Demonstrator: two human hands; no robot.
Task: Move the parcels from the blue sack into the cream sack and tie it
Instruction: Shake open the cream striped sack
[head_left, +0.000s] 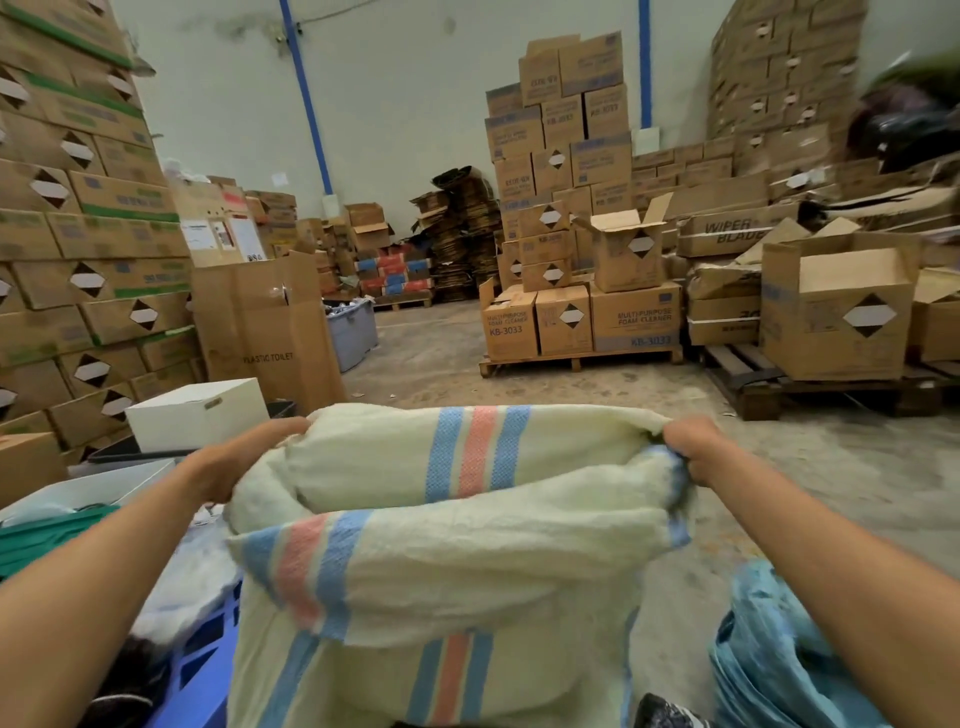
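The cream sack (447, 561), woven with blue and pink stripes, stands upright in front of me, its mouth stretched wide between my hands. My left hand (234, 462) grips the rim at the left corner. My right hand (693, 449) is closed on the bunched rim at the right corner. The blue sack (774, 660) lies crumpled on the floor at the lower right, beside my right forearm. No parcels show; the cream sack's inside is hidden by its folded near rim.
A blue plastic crate (200, 670) and white plastic wrapping sit at the lower left, with a white box (197, 413) behind. Stacked cardboard boxes (78, 234) wall the left; pallets of boxes (582, 317) stand ahead and right. Bare concrete floor (431, 364) runs between them.
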